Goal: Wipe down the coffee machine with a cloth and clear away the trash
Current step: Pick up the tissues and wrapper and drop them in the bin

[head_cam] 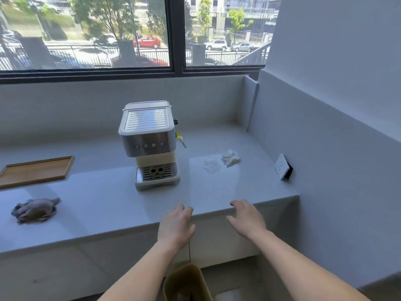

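While both hands — left hand [176, 224], right hand [247, 220] — hover open and empty at the counter's [108, 205] near edge, nothing looks started; next, reach far-left for the crumpled cloth [35, 210] — coffee machine [149, 144] unwiped, tissue wad [230, 158] at right.

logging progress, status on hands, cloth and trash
Left hand and right hand open, empty, at counter edge. Cloth untouched, far left. Crumpled tissue right of coffee machine. Nothing blocking.

Wooden tray [34, 171] on the counter [104, 203] at left; wall socket [282, 166] at right
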